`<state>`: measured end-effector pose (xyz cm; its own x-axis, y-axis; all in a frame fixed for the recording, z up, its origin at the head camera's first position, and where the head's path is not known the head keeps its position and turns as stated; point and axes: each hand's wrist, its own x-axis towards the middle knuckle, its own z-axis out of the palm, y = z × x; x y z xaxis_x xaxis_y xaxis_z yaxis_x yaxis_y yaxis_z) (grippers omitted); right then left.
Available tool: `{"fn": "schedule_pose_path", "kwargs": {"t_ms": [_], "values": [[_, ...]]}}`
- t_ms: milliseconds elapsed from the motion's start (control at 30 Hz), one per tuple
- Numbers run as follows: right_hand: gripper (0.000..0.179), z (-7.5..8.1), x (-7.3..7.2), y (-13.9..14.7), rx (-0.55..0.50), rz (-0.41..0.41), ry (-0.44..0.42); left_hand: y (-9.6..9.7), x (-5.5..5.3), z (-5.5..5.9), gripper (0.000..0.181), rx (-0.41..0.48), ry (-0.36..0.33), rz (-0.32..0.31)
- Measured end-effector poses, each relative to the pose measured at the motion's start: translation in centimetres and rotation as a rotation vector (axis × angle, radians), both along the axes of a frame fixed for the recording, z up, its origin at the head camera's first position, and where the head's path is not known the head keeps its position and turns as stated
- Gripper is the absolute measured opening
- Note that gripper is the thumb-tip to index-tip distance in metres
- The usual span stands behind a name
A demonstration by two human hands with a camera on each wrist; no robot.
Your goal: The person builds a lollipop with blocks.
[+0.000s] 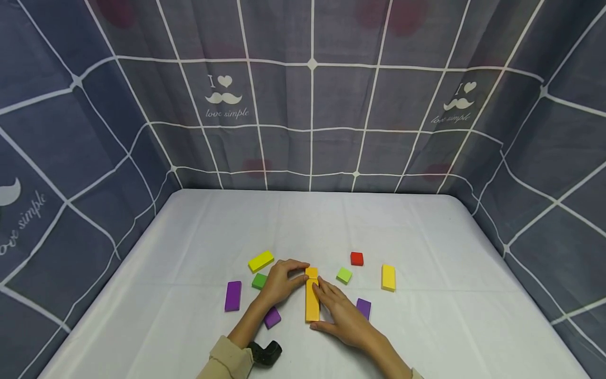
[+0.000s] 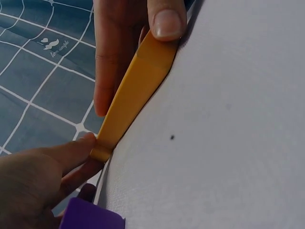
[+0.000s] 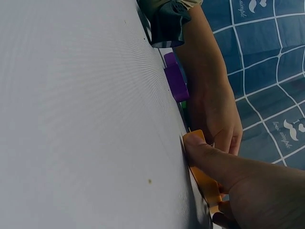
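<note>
A long orange block (image 1: 312, 302) lies lengthwise at the middle of the white table, with a small orange block (image 1: 311, 272) touching its far end. My left hand (image 1: 280, 281) pinches the small block from the left between thumb and forefinger. With its thumb at the near end and its fingers along the right side, my right hand (image 1: 341, 310) holds the long block. The right wrist view shows the right thumb (image 3: 195, 143) pressed on that block's end. A green block (image 1: 259, 281) and a purple block (image 1: 272, 318) are partly covered by the left arm.
Left of the hands lie a yellow block (image 1: 261, 261) and a purple block (image 1: 233, 296). To the right are a light green block (image 1: 344, 275), a red block (image 1: 357, 258), a yellow block (image 1: 388, 277) and a half-hidden purple block (image 1: 363, 308). Dark checked curtains (image 1: 284, 95) surround the table.
</note>
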<state>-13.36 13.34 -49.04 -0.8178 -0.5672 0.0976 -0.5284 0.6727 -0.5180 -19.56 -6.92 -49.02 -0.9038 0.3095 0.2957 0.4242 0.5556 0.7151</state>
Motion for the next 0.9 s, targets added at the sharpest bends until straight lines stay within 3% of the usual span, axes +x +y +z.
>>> {"fn": "schedule_pose_path", "kwargs": {"t_ms": [700, 900], "values": [[0.082, 0.17, 0.14, -0.24, 0.030, 0.004, 0.025, -0.20, -0.04, -0.29, 0.030, -0.001, 0.007, 0.006], [0.078, 0.83, -0.11, -0.03, -0.011, -0.002, 0.001, -0.25, -0.03, -0.44, 0.030, 0.003, 0.021, 0.007]]}}
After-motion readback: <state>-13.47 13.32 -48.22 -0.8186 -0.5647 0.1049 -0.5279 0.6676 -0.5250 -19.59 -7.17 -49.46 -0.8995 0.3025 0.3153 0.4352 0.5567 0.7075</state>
